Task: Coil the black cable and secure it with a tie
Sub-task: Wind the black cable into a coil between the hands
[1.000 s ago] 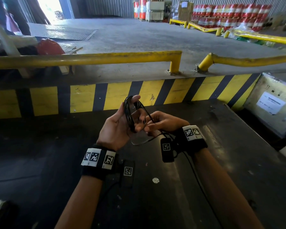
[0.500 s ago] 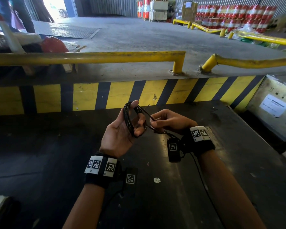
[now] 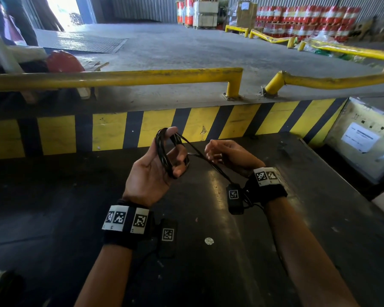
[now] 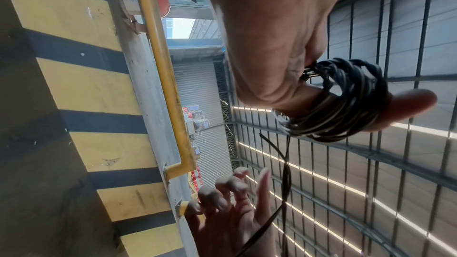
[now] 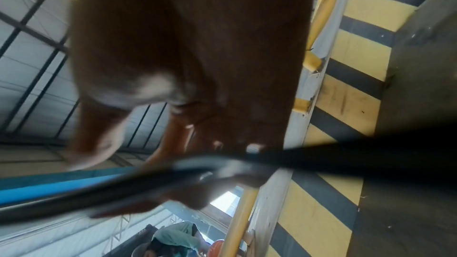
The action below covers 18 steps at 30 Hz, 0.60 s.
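Observation:
My left hand [image 3: 155, 171] is raised palm up and grips a small coil of black cable [image 3: 162, 154]. In the left wrist view the coil [image 4: 346, 105] is looped round one digit of that hand. Two loose strands [image 3: 200, 157] run from the coil down to the right, under my right hand [image 3: 226, 155], towards the wrist. My right hand [image 4: 230, 202] is a short way right of the coil, with its fingers loosely curled and spread. The strands [image 4: 285, 179] pass beside its forefinger, and no finger plainly closes on them. The right wrist view is blurred, with the cable [image 5: 222, 167] crossing it.
Both hands hover over a dark metal platform [image 3: 98, 229]. A yellow and black striped ledge [image 3: 197, 125] rises just beyond them, with a yellow rail [image 3: 120, 77] on top. A pale labelled box [image 3: 359, 138] stands at the right.
My right hand has moved right, away from the coil, and its pinch on the strands has loosened. The strands now stretch out between the hands. My left hand still holds the coil.

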Each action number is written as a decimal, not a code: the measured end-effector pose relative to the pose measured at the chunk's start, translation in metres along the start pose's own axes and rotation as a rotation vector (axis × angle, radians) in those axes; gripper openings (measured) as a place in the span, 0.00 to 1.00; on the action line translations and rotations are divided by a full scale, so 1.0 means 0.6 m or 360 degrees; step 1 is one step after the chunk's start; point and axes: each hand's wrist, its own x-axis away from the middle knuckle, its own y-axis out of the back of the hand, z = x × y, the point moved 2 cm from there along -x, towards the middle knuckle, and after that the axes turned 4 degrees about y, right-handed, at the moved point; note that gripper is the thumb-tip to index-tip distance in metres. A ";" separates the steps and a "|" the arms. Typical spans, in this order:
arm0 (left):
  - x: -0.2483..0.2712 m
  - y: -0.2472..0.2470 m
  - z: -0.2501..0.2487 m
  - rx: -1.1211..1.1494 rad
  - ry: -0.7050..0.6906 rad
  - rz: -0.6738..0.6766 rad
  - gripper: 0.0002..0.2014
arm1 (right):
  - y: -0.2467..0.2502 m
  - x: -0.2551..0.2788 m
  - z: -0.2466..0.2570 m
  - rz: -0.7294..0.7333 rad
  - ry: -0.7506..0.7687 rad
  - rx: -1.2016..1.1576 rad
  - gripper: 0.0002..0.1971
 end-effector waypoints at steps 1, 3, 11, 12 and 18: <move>0.002 -0.001 -0.001 -0.0004 -0.0010 -0.0013 0.24 | 0.003 -0.005 0.000 -0.0105 -0.0006 0.0087 0.16; -0.001 -0.002 -0.003 -0.0022 -0.0049 -0.0072 0.24 | 0.002 -0.008 0.007 -0.0145 -0.0043 0.0190 0.19; -0.060 0.015 -0.035 0.0138 -0.0108 -0.0187 0.21 | -0.060 0.011 0.006 0.0203 0.0068 0.0182 0.17; -0.067 0.016 -0.038 0.0150 -0.0115 -0.0177 0.20 | -0.062 0.010 0.002 0.0175 0.0093 0.0122 0.17; -0.089 0.028 -0.051 0.0196 -0.0159 -0.0188 0.19 | -0.065 0.009 0.008 0.0284 0.0102 0.0140 0.12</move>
